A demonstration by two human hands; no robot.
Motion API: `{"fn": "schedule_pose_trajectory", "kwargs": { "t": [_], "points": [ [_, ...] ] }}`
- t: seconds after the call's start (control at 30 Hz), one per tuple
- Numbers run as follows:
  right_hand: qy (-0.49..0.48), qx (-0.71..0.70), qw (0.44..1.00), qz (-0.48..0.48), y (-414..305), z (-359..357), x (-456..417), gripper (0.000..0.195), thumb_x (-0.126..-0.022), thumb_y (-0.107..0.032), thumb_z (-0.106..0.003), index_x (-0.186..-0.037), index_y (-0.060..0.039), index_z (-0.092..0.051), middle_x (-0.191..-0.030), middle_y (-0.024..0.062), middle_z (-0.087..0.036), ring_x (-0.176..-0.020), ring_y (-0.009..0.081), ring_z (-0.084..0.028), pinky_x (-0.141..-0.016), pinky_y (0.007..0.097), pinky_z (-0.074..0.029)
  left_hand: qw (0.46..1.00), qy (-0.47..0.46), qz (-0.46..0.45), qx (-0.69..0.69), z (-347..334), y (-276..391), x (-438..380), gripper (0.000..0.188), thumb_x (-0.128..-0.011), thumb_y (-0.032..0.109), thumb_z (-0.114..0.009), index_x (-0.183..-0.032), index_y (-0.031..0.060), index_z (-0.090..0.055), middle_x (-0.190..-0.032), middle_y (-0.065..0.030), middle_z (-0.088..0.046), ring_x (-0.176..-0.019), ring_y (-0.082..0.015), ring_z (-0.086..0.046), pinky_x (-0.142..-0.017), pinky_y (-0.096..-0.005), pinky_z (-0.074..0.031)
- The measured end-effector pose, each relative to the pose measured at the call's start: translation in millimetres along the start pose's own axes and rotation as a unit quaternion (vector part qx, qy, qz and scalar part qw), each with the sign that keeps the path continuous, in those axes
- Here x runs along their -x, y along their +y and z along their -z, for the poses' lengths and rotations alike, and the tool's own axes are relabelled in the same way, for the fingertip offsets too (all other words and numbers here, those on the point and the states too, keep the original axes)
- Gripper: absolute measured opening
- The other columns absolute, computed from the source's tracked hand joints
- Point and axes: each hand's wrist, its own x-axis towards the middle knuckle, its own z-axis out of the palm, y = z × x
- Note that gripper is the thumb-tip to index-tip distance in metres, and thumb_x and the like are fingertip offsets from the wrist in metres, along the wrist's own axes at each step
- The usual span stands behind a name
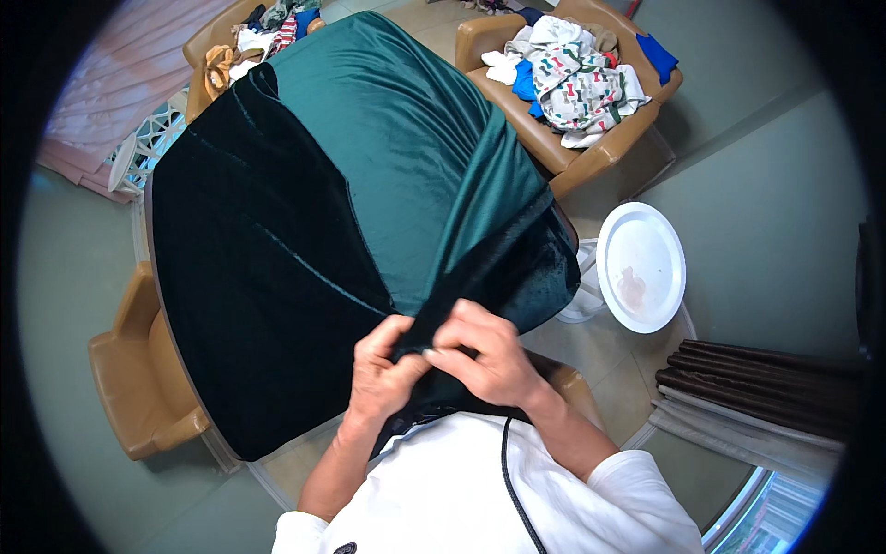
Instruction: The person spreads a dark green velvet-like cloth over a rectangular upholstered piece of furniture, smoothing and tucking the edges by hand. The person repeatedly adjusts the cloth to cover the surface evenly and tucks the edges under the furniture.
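A large dark green velvet cloth is spread over a table before me, its left part looking almost black. My left hand grips a bunched edge of the cloth close to my body. Just to its right, my right hand pinches the same gathered edge, the fingertips of both hands nearly meeting. From my hands a twisted fold runs up and right across the cloth. What lies beneath the cloth is hidden, and so are some of my fingertips.
Tan armchairs stand around the table; the far right armchair holds piled clothes. More clothes lie on the far left chair. A white round stool is at the right, near a dark brown curtain. Another armchair sits left.
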Motion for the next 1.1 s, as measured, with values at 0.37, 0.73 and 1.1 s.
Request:
{"fn": "schedule_pose_trajectory", "kwargs": {
  "t": [0.37,0.73,1.1],
  "points": [
    [0.029,-0.243,0.89,-0.383,113,-61,27,0.022,-0.101,-0.019,-0.065,-0.114,-0.0011,-0.065,-0.097,0.01,-0.07,-0.079,0.0138,-0.07,-0.066,0.0255,-0.058,0.968,0.241,0.053,0.04,85,-102,53,0.016,-0.095,-0.001,-0.064,-0.108,0.0017,-0.073,-0.082,0.0055,-0.063,-0.07,-0.0033,-0.053,-0.063,-0.0192,-0.042],
    [0.154,-0.456,0.752,-0.45,201,16,-54,0.021,-0.09,-0.023,-0.079,-0.1,-0.0094,-0.067,-0.09,0.0068,-0.071,-0.073,0.0232,-0.069,-0.056,0.0401,-0.053,0.91,0.369,0.065,-0.176,91,-134,30,0.013,-0.092,0.002,-0.066,-0.1,0.0039,-0.075,-0.07,0.0071,-0.055,-0.063,-0.0031,-0.047,-0.055,-0.0228,-0.036],
    [0.227,-0.57,0.689,-0.387,240,157,-129,0.033,-0.098,-0.017,-0.068,-0.127,-0.0018,-0.066,-0.129,0.0112,-0.069,-0.119,0.0296,-0.064,-0.109,0.0477,-0.047,0.723,0.504,0.103,-0.462,48,-131,-2,0.027,-0.08,-0.004,-0.054,-0.098,0.0015,-0.073,-0.088,-0.0139,-0.066,-0.073,-0.0287,-0.064,-0.068,-0.039,-0.05]
  ]
}}
